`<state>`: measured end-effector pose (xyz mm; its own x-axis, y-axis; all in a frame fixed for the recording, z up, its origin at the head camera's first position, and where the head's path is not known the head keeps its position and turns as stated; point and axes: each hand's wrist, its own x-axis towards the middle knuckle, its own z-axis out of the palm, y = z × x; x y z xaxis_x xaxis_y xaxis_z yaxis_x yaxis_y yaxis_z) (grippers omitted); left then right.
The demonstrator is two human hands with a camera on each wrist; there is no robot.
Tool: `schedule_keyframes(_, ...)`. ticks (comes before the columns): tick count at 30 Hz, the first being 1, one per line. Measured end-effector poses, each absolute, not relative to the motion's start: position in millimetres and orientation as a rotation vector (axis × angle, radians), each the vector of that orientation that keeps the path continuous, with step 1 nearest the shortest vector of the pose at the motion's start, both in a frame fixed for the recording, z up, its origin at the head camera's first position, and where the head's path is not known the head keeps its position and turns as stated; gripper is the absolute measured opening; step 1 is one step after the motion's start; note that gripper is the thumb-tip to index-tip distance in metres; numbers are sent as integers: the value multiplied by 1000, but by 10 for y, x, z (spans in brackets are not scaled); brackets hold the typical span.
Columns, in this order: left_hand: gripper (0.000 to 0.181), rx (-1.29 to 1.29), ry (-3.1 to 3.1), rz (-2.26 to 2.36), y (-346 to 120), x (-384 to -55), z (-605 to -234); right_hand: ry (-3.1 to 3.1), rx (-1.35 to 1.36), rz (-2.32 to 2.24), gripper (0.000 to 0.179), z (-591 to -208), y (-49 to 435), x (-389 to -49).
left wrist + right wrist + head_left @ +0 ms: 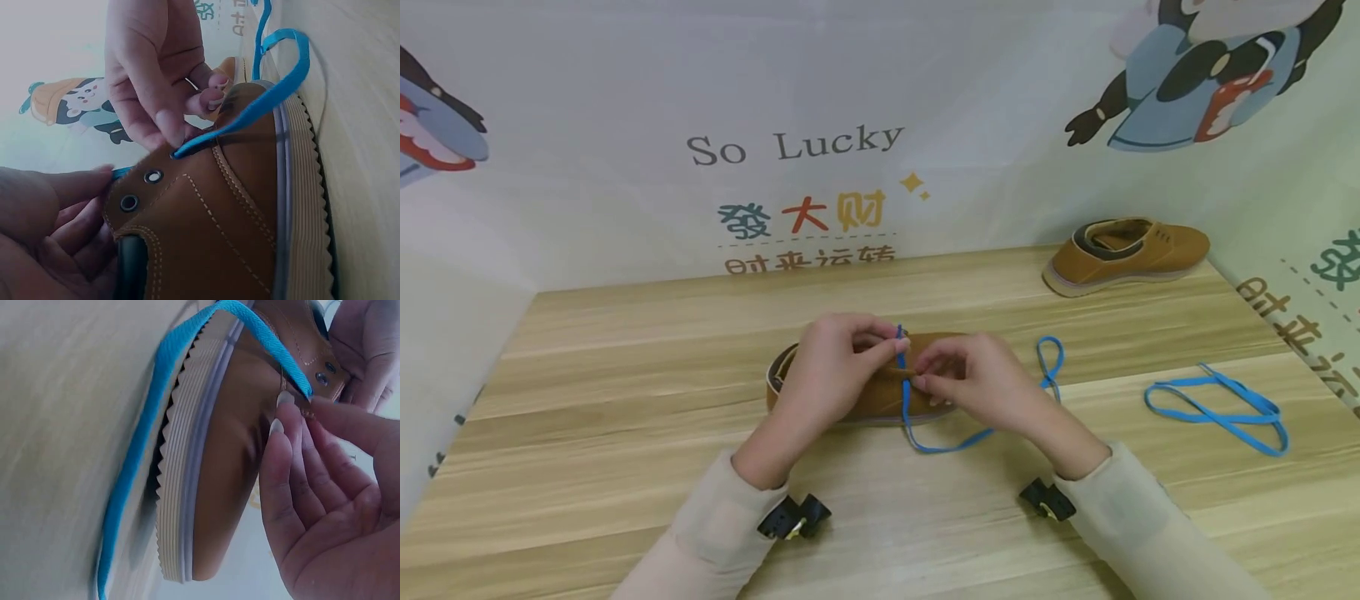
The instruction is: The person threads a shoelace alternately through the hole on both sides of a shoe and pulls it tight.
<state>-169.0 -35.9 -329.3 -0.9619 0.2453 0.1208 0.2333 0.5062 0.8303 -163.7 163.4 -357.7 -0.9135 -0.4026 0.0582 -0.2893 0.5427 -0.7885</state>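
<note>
A brown leather shoe (880, 404) lies on the table, toe to the right, below both hands. A flat blue shoelace (256, 109) runs through the shoe's eyelet closest to the toe; two eyelets (129, 202) beside it hold no lace. On the shoe's far side, my left hand (831, 367) pinches the lace end between thumb and fingertips. My right hand (988, 379) has thumb and fingertips at the laced eyelet, pinching the shoe's flap edge there. From that eyelet the lace hangs down the near side and curves right, passing behind the right hand.
A second brown shoe (1157, 258), with no lace in it, stands at the back right. Another blue shoelace (1217, 412) lies loosely looped on the wooden table (625, 417) at right. A printed cloth (625, 100) hangs behind the table.
</note>
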Motion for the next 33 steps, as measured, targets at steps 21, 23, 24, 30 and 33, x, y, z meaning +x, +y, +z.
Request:
schedule_keyframes(21,10,280,2350,2554,-900,-1816,-2893,2644,-631,-1273,5,-3520,1646,-1596)
schedule_keyframes(23,6,296,2241,2673,-948,-1815,-2848,2638,-635,-1281,5,-3513,1647,-1603)
schedule_keyframes(24,6,300,2215,2681,-968,-1809,-2834,2634,-638,-1280,4,-3509,1647,-1607)
schedule_keyframes(30,17,316,2377,2207,-926,-1811,-2906,2628,-687,-1152,4,-3444,1696,-1642)
schedule_keyframes(33,21,345,2456,1996,-821,-1821,-2983,2628,-753,-1076,9,-3378,1745,-1678)
